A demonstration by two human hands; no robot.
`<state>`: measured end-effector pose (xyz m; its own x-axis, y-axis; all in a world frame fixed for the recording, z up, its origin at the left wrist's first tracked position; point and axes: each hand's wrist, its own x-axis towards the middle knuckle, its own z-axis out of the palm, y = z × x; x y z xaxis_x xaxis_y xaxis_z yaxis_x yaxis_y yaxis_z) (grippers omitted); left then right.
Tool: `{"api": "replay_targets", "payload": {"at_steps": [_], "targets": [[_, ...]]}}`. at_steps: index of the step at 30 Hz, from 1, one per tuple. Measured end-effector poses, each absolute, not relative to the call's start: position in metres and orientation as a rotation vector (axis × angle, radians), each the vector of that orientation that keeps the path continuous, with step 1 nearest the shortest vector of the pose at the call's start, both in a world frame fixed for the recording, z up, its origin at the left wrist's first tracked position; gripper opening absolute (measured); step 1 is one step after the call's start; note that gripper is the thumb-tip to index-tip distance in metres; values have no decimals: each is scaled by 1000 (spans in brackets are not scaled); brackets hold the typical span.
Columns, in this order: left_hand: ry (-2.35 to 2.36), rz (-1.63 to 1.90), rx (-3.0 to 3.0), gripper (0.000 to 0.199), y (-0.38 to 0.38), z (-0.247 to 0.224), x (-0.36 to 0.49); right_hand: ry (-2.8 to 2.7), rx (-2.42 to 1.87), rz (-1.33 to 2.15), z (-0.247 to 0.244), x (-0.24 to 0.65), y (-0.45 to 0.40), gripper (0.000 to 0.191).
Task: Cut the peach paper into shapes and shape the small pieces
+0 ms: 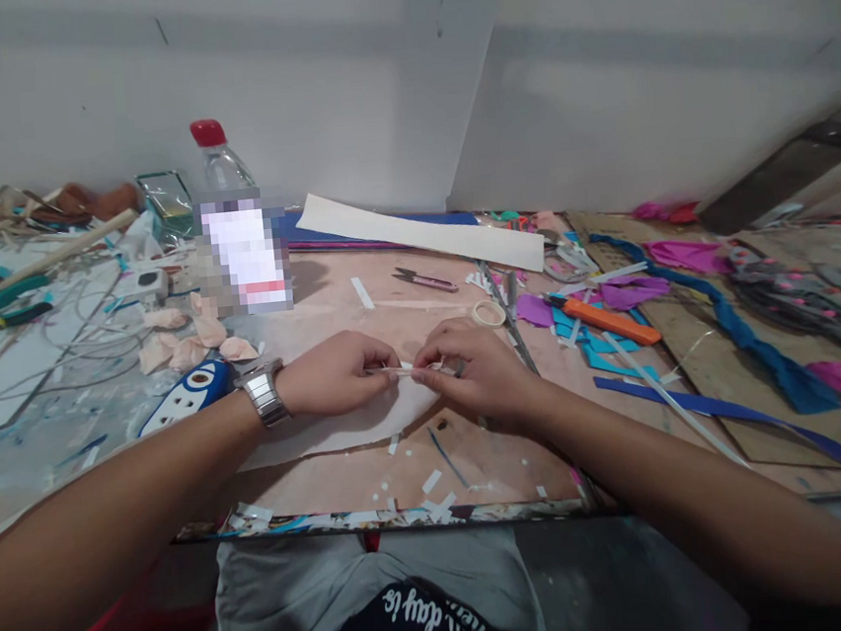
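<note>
In the middle of the table, my left hand [333, 375] and my right hand [480, 374] pinch a thin pale strip [404, 369] between them, thumbs against fingertips. The strip looks like narrow paper or a thin stick; the fingers cover most of it. A white paper sheet [335, 435] lies below the hands and runs off to the left under my forearm. My left wrist wears a metal watch [265, 395]. Just beyond my right hand is a roll of tape [488, 314]. Small thread snips [424, 279] lie farther back.
A red-capped bottle [228, 170] stands behind my left hand. Near it are a blue-and-white power strip [186, 393] and green-handled pliers [10, 300]. An orange utility knife [610, 321], a blue strip [742, 413] and coloured scraps lie right. Paper bits [432, 481] litter the front edge.
</note>
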<state>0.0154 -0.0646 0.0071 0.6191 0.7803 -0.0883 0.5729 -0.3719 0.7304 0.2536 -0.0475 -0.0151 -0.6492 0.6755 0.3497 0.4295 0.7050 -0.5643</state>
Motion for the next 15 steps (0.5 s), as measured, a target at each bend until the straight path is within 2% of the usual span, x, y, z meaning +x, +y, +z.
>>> {"api": "replay_targets", "payload": {"at_steps": [8,15], "targets": [[1041,336,2112,30,-62,5,15,-2414,-679,357,-19,255,-45,10],[1075,295,2094,23,-61,6,13,-2401,-604,300,-19,255,-44,10]]}}
